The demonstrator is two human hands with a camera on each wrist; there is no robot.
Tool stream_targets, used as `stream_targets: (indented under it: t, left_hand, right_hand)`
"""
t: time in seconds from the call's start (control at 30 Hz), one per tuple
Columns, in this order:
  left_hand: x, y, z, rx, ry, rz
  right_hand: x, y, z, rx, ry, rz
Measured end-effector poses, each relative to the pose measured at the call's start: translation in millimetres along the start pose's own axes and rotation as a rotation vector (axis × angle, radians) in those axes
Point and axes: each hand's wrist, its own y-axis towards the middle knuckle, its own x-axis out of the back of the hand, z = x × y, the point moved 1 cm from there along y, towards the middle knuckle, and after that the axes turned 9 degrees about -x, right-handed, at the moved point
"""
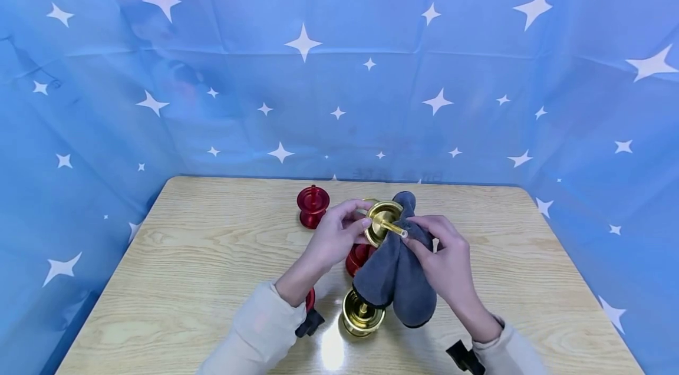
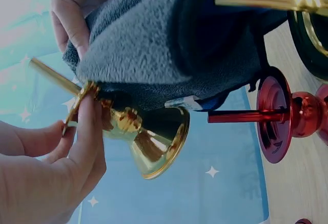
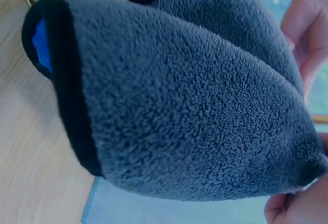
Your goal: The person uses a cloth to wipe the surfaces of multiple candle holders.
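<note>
My left hand (image 1: 335, 234) pinches the dish rim of a gold metal candle holder (image 1: 378, 226), raised above the table and tilted. A thin rod stands out of its dish. In the left wrist view, its rounded stem and flared base (image 2: 163, 149) show below a folded dark grey cloth (image 2: 133, 55). My right hand (image 1: 448, 257) grips this plush cloth by its upper part, close beside the rod's end, and its folds hang down. The right wrist view is mostly filled by the cloth (image 3: 195, 101), which has a black edge and a blue patch inside.
Another gold holder (image 1: 362, 323) stands upright near the front of the wooden table (image 1: 212, 233). One red holder (image 1: 313, 203) stands at the back. A second red holder (image 1: 358, 258) is partly behind the cloth, and a red piece (image 1: 310, 298) shows beside the left sleeve.
</note>
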Motion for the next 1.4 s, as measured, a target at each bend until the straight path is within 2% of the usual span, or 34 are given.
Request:
stream_targets:
  t: [0.1,0.23,0.3,0.37,0.43,0.53,0.63,0.7,0.83,1.0,1.1,1.17,1.27,1.4]
  left_hand:
    - [1.6,0.8,-2.9,-0.034,0.075,0.084]
    - [1.4,2.0,-9.1,-0.034,0.185,0.210]
    - [0.6,2.1,-11.6,-0.025,0.237,0.243]
    - [-0.2,2.0,-12.8,-0.009,0.238,0.238]
    - [-0.4,2.0,-12.4,0.018,0.201,0.193]
    - [0.4,2.2,-9.5,0.066,0.101,0.075]
    - [1.4,2.4,-7.0,0.069,0.028,-0.033]
    - [1.8,2.1,-5.9,0.058,0.000,-0.069]
    - [2.4,1.2,-5.6,0.025,0.014,-0.048]
    - [2.4,1.6,-8.6,0.001,0.114,0.083]
    - [0.9,2.3,-10.8,-0.009,0.179,0.161]
    - [0.1,2.4,-11.4,-0.009,0.207,0.183]
    - [0.3,2.0,-11.1,0.006,0.194,0.153]
    - [4.0,1.3,-9.6,0.026,0.122,0.038]
  right_hand:
    - [2,5,0,0.112,-0.030,0.018]
    - [4,15,5,0.365,-0.055,0.075]
    - [5,19,8,0.478,-0.058,0.109]
    - [6,21,9,0.537,-0.071,0.126]
    - [8,22,8,0.530,-0.076,0.128]
    - [10,19,5,0.445,-0.083,0.112]
    - [10,13,3,0.356,-0.075,0.112]
    - [9,10,2,0.325,-0.069,0.113]
    - [7,8,1,0.316,-0.063,0.117]
    - [9,13,4,0.344,-0.075,0.120]
    - [9,17,7,0.405,-0.097,0.139]
    - [10,18,9,0.443,-0.108,0.155]
    - [11,18,10,0.445,-0.104,0.157]
    - [14,16,10,0.346,-0.064,0.145]
